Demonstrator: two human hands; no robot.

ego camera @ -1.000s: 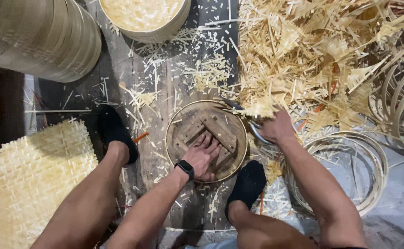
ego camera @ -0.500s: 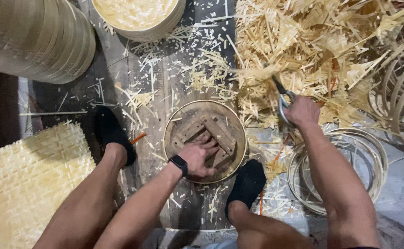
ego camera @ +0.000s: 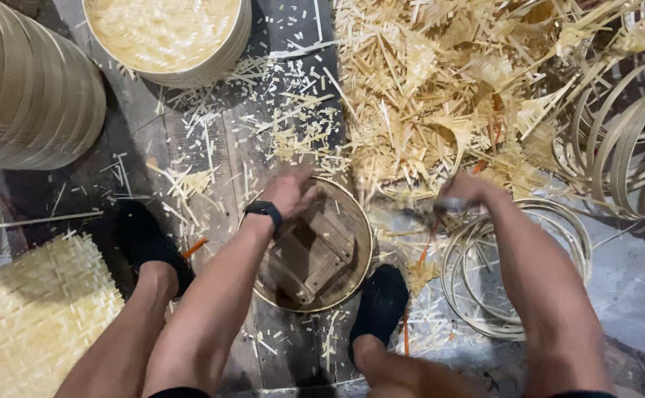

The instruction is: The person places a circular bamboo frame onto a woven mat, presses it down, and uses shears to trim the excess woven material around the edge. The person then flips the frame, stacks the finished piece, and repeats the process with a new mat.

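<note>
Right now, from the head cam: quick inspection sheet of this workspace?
Surface: dark plank floor, strewn with pale offcuts.
Job's things: round bamboo frame with wooden crosspieces, between the feet.
Clutter: big heap of bamboo shavings; woven mat; loose hoops; stacked steamer rings; round tray of woven bamboo.
Grippers: left hand on the frame's far rim; right hand grips a blurred tool, kind unclear.
Cables: nothing seen.
Surroundings: black shoes on both sides of the frame; more hoops at right.
</note>
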